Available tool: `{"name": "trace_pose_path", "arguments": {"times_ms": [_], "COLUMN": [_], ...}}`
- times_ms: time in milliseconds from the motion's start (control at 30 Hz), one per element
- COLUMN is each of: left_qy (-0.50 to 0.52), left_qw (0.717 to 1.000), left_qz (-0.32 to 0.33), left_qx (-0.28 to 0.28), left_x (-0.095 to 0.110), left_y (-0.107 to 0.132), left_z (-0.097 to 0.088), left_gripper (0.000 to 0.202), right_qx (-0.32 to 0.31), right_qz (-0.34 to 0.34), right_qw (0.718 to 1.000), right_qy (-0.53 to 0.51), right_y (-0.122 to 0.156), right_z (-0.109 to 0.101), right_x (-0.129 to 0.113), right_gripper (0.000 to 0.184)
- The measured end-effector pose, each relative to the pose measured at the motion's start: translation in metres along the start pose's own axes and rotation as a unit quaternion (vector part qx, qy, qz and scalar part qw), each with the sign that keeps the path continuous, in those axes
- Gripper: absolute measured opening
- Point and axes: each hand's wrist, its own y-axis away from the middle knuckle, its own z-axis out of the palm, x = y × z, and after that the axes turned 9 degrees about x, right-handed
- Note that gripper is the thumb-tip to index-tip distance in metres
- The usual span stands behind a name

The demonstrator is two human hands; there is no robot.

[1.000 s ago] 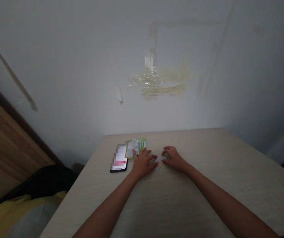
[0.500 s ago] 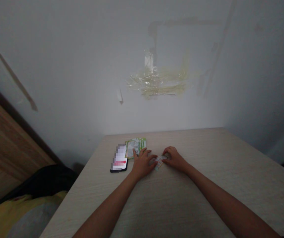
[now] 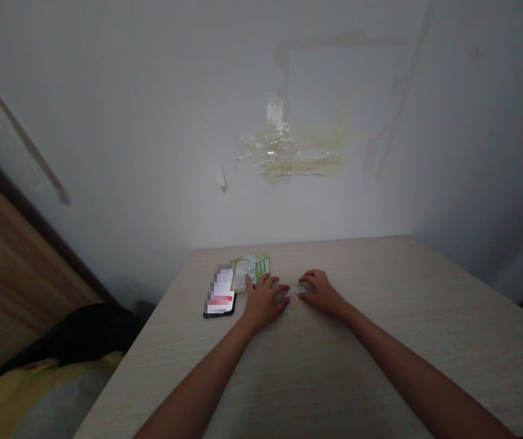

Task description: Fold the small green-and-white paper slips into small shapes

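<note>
A small printed packet [image 3: 292, 299] lies flat on the pale wooden table [image 3: 380, 341], between my two hands. My left hand [image 3: 261, 302] rests flat with its fingers spread, the fingertips touching the packet's left end. My right hand [image 3: 322, 290] has its fingers curled down onto the packet's right end. Both hands press on the packet rather than lift it. Beside my left hand lie several green and white packets [image 3: 250, 269], fanned out, and my left index finger reaches their near edge.
A black phone [image 3: 220, 294] with a lit screen lies to the left of the green packets. The table stands against a white wall with old tape marks [image 3: 289, 152]. Yellow and dark fabric [image 3: 37, 390] lies low on the left beside wooden panelling.
The small packet has shifted slightly between my fingertips; both hands stay in the same place.
</note>
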Motion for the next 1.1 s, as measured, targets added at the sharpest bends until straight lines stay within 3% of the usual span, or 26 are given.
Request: {"name": "trace_pose_path", "arguments": {"times_ms": [400,767,1100], "left_qy": [0.003,0.011,0.014], "left_qw": [1.0,1.0,1.0], "left_qz": [0.005,0.025,0.021], "left_qx": [0.007,0.009,0.005], "left_x": [-0.001,-0.002,-0.002], "left_y": [0.001,0.0,0.002], "left_z": [0.002,0.002,0.004], "left_gripper": [0.028,0.025,0.03], "right_qx": [-0.006,-0.017,-0.021], "right_qz": [-0.01,0.001,0.01], "right_qw": [1.0,0.998,0.997], "right_qy": [-0.023,-0.061,-0.072], "right_y": [0.0,-0.002,-0.003], "right_z": [0.0,-0.01,-0.007], "right_x": [0.004,-0.008,0.0], "right_gripper": [0.031,0.023,0.039]}}
